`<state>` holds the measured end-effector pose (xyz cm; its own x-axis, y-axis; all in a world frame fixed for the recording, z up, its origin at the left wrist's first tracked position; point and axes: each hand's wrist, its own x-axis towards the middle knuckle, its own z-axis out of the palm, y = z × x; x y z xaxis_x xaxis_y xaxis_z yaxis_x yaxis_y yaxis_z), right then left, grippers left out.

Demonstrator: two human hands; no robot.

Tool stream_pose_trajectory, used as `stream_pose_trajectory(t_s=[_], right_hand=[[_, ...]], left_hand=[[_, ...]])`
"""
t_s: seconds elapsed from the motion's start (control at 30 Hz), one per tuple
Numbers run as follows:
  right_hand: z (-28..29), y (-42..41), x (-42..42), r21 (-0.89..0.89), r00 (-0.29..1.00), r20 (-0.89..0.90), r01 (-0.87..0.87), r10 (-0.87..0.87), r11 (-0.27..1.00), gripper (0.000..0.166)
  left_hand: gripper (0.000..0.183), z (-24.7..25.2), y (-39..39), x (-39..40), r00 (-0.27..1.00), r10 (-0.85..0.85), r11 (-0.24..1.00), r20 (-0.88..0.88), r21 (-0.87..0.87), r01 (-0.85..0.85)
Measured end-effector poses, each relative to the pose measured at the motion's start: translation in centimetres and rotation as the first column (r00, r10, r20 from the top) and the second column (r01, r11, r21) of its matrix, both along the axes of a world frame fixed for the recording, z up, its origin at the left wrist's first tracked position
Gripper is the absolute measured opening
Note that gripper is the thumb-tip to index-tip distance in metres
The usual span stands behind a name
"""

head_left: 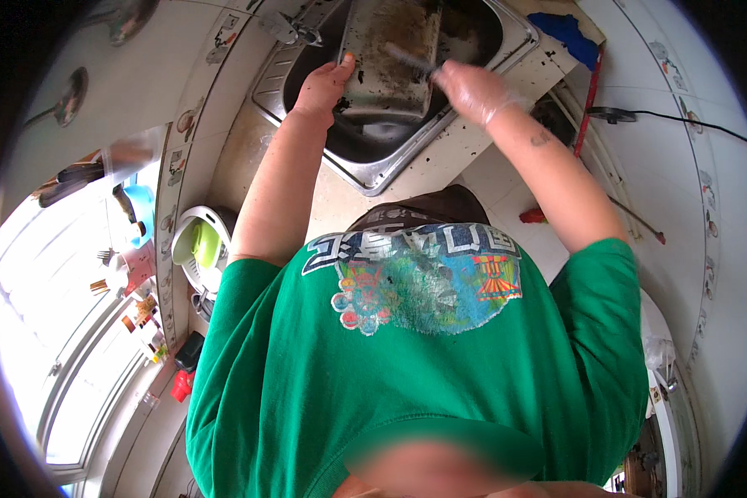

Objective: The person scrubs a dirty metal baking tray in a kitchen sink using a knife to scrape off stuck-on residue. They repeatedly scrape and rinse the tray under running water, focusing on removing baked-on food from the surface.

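Observation:
A dirty metal tray with brown and black grime lies tilted in the stainless steel sink. My left hand grips the tray's left edge, thumb on top. In a clear plastic glove, my right hand is closed around a thin grey tool, blurred by motion, whose far end is over the tray's stained surface; its exact kind cannot be told. Dark flakes of residue stick to the tray and to my left hand. The faucet stands at the sink's upper left.
A blue cloth lies on the counter's right corner. Black crumbs are scattered on the counter beside the sink. At left are a white basin with a green bowl. A black cable runs along the right wall.

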<state>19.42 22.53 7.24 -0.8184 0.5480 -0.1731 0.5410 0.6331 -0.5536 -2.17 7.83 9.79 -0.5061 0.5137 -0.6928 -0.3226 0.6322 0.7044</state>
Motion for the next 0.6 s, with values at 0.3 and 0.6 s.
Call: stream_pose_trajectory(t_s=[0.3,0.6], right_hand=[[-0.4,0.6,0.3,0.021,0.995,-0.021,-0.100,0.100,0.995,0.033],[0.3,-0.2,0.2,-0.029,0.960,-0.060,-0.277,0.275,0.960,0.037]], left_hand=[[0.069,-0.9,0.1,-1.3,0.999,-0.038,0.995,0.017,0.093,0.036],[0.072,0.7,0.8,-0.9,0.992,0.013,0.992,-0.124,-0.121,-0.028]])
